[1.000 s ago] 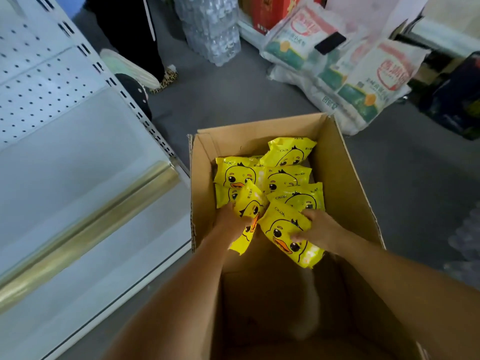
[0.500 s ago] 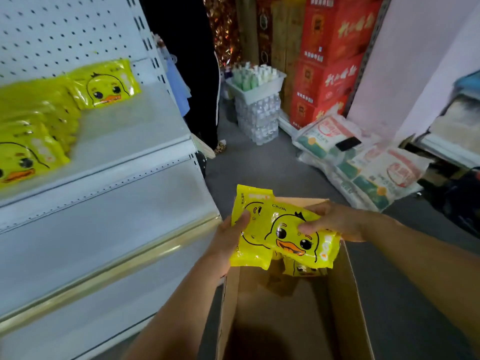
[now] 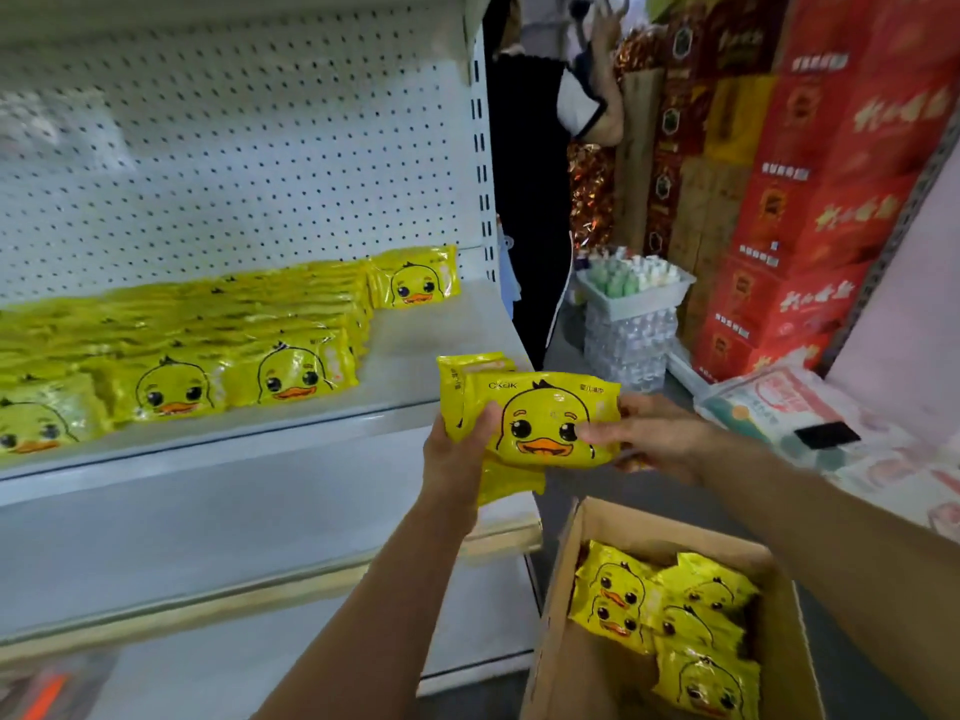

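Both hands hold a small bundle of yellow duck-face wipe packs [image 3: 540, 413] in front of the right end of a white shelf [image 3: 415, 350]. My left hand [image 3: 457, 449] grips the bundle's left side, thumb on the front pack. My right hand [image 3: 654, 439] pinches its right edge. Rows of the same yellow packs [image 3: 208, 356] lie on the shelf's left and middle. Several more packs [image 3: 670, 610] lie in the open cardboard box [image 3: 566, 589] on the floor at the lower right.
The shelf has a white pegboard back [image 3: 260, 163] and a lower shelf [image 3: 208, 537]. A person [image 3: 550, 148] stands past the shelf end. Red cartons [image 3: 810, 200], a case of bottles [image 3: 628, 340] and large sacks [image 3: 810, 428] line the aisle's right.
Both hands have lifted the packs out of the box and carried them up and left to shelf height. The view has risen from the box to the shelf.
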The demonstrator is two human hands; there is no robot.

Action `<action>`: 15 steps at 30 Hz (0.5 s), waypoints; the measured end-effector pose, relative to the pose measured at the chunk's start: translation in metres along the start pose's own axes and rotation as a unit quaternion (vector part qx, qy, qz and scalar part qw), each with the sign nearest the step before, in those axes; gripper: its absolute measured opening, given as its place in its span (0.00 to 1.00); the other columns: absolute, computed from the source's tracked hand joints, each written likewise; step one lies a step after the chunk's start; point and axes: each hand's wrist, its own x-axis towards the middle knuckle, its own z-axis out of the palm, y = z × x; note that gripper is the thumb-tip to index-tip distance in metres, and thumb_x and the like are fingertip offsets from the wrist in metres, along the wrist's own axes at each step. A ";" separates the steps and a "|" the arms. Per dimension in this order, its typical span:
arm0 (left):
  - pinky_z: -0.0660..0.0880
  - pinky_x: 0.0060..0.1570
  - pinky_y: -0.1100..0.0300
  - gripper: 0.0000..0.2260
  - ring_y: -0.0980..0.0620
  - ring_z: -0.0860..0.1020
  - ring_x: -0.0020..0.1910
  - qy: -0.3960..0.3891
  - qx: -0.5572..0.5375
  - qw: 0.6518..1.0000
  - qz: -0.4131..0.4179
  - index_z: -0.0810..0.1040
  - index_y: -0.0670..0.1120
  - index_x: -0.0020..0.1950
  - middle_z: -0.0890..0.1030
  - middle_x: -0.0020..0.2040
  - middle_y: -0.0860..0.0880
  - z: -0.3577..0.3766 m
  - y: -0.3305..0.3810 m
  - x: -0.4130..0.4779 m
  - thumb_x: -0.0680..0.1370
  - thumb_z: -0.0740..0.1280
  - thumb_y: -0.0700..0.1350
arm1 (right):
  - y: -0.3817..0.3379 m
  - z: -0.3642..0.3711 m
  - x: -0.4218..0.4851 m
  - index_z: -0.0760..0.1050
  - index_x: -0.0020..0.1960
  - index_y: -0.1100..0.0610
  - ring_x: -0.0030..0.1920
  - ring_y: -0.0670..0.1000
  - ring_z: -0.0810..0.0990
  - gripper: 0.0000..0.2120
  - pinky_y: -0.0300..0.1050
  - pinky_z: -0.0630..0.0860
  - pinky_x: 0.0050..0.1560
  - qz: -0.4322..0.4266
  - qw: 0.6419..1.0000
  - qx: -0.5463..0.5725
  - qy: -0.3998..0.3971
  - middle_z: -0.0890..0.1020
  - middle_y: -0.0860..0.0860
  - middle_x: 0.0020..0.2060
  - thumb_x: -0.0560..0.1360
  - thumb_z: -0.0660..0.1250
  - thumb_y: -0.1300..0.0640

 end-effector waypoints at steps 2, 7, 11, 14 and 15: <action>0.81 0.49 0.38 0.25 0.43 0.84 0.50 0.011 0.005 1.000 0.000 0.80 0.49 0.61 0.85 0.52 0.46 -0.010 0.011 0.013 0.66 0.76 0.57 | -0.008 0.009 0.016 0.81 0.52 0.56 0.40 0.52 0.77 0.14 0.42 0.68 0.38 -0.022 0.999 -0.005 0.039 0.85 0.54 0.42 0.67 0.77 0.57; 0.80 0.52 0.39 0.17 0.42 0.84 0.51 0.024 0.035 0.999 0.028 0.81 0.50 0.58 0.86 0.50 0.47 -0.036 0.045 0.050 0.70 0.77 0.52 | -0.039 0.025 0.056 0.81 0.55 0.59 0.47 0.56 0.83 0.18 0.51 0.76 0.52 -0.060 0.997 0.008 0.054 0.85 0.58 0.48 0.66 0.77 0.61; 0.80 0.54 0.43 0.14 0.47 0.83 0.51 0.051 0.097 0.989 0.095 0.80 0.50 0.60 0.85 0.51 0.50 -0.057 0.085 0.083 0.75 0.73 0.49 | -0.069 0.032 0.092 0.82 0.52 0.57 0.50 0.57 0.85 0.20 0.54 0.78 0.59 -0.084 0.995 0.032 0.048 0.86 0.55 0.47 0.61 0.78 0.60; 0.77 0.59 0.45 0.10 0.46 0.81 0.55 0.085 0.137 0.979 0.127 0.80 0.49 0.57 0.84 0.53 0.48 -0.073 0.121 0.108 0.78 0.70 0.50 | -0.083 0.037 0.122 0.82 0.49 0.55 0.53 0.60 0.84 0.17 0.60 0.75 0.63 -0.104 0.991 0.042 0.066 0.86 0.54 0.47 0.60 0.79 0.59; 0.76 0.60 0.46 0.12 0.45 0.80 0.57 0.094 0.143 0.976 0.137 0.79 0.47 0.59 0.83 0.55 0.48 -0.078 0.130 0.116 0.78 0.69 0.51 | -0.086 0.039 0.133 0.82 0.48 0.55 0.54 0.62 0.82 0.15 0.62 0.74 0.63 -0.109 0.990 0.041 0.077 0.86 0.55 0.47 0.63 0.79 0.61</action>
